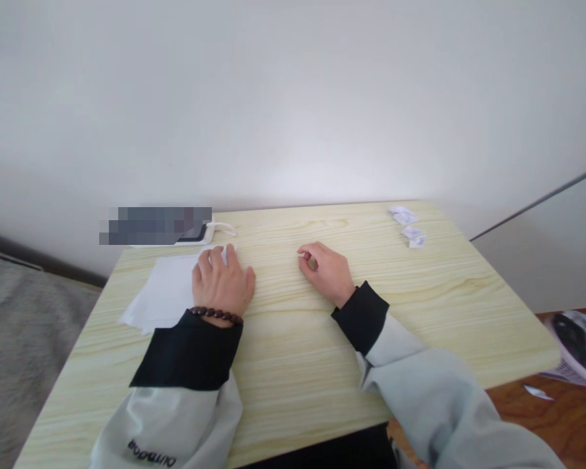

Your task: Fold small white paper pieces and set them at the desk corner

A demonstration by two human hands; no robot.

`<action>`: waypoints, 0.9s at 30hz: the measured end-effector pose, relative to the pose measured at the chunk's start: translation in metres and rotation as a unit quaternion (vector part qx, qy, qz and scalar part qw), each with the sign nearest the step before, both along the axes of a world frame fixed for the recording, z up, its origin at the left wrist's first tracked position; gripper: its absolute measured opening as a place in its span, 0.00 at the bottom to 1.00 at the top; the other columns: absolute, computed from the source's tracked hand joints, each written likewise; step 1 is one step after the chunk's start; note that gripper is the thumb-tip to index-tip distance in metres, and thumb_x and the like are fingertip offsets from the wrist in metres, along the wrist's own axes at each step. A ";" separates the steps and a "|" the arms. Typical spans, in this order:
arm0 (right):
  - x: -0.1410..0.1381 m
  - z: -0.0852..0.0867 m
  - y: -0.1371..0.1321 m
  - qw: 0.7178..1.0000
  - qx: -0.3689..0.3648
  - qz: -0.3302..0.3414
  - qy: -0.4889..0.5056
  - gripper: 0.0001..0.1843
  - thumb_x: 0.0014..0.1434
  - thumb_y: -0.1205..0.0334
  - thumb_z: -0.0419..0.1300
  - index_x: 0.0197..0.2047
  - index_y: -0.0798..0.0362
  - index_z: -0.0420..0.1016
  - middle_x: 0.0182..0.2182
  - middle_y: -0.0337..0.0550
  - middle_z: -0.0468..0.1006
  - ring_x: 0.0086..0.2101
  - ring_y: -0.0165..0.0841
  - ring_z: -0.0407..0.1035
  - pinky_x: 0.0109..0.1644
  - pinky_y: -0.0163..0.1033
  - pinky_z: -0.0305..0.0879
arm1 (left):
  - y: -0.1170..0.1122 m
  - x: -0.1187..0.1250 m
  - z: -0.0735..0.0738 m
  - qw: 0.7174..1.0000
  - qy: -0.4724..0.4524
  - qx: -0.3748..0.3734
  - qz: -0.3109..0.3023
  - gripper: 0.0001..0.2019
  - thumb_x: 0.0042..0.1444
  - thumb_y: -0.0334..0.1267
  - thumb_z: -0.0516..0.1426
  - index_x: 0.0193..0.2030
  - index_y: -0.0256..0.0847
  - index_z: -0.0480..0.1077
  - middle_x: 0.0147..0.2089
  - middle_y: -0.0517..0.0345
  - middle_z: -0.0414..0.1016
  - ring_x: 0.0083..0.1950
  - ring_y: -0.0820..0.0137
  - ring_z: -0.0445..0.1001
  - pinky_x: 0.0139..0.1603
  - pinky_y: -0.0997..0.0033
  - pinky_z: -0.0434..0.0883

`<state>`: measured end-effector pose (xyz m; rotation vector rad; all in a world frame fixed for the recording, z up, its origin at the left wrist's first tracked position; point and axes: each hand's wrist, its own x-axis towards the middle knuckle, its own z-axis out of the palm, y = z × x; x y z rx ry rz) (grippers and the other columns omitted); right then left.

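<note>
My left hand (222, 280) lies palm down on the right edge of a stack of white paper sheets (163, 293), fingers stretched flat. A dark bead bracelet circles that wrist. My right hand (325, 268) rests on the bare wood of the light table (297, 365), fingers curled loosely inward with thumb and fingertips close together; nothing shows between them. Both arms wear grey sleeves with black cuffs.
Several small folded white paper pieces (409, 226) lie at the table's far right corner. A white device with a cord (209, 231) sits at the far left edge beside a blurred patch. A magazine (579, 348) lies on the brown floor at right. A white wall stands behind.
</note>
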<state>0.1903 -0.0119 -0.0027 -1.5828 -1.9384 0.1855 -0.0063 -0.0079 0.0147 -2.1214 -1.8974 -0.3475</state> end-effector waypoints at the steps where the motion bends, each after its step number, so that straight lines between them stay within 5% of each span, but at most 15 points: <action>1: -0.001 0.001 0.001 1.000 -0.004 0.002 -0.002 0.09 0.58 0.63 0.53 0.40 0.49 0.72 0.34 0.35 0.76 0.27 0.27 0.68 0.33 0.33 0.61 | 0.002 -0.003 0.000 1.000 0.002 -0.015 -0.005 0.20 0.55 0.39 0.50 0.52 0.30 0.66 0.49 0.36 0.69 0.53 0.46 0.64 0.44 0.50 0.66; 7: -0.003 0.002 0.002 1.000 -0.021 0.003 -0.019 0.09 0.59 0.63 0.52 0.40 0.48 0.73 0.34 0.37 0.77 0.31 0.30 0.70 0.33 0.34 0.60 | 0.002 -0.005 0.004 0.999 -0.002 -0.021 -0.047 0.10 0.55 0.32 0.51 0.38 0.40 0.72 0.42 0.46 0.76 0.40 0.54 0.71 0.30 0.60 0.67; 18: -0.003 0.003 0.002 0.999 -0.031 0.022 -0.025 0.09 0.60 0.63 0.52 0.38 0.48 0.74 0.33 0.37 0.76 0.32 0.30 0.71 0.33 0.33 0.59 | 0.006 -0.005 -0.004 0.976 -0.094 -0.039 -0.194 0.12 0.61 0.37 0.50 0.48 0.41 0.71 0.46 0.53 0.76 0.46 0.62 0.71 0.46 0.63 0.68; 23: -0.001 0.003 0.003 0.999 -0.034 0.031 -0.012 0.09 0.60 0.63 0.52 0.37 0.48 0.74 0.32 0.37 0.76 0.31 0.29 0.70 0.33 0.33 0.60 | 0.004 -0.009 -0.001 0.997 -0.053 -0.010 -0.047 0.27 0.53 0.55 0.55 0.52 0.35 0.67 0.51 0.40 0.69 0.51 0.48 0.65 0.44 0.53 0.66; 27: 0.000 0.002 0.002 0.999 -0.035 0.039 -0.008 0.09 0.60 0.63 0.52 0.37 0.48 0.74 0.32 0.37 0.76 0.31 0.29 0.70 0.34 0.33 0.60 | 0.005 -0.011 -0.001 0.998 -0.032 -0.043 -0.034 0.25 0.54 0.56 0.52 0.48 0.37 0.69 0.50 0.41 0.69 0.49 0.48 0.65 0.42 0.52 0.65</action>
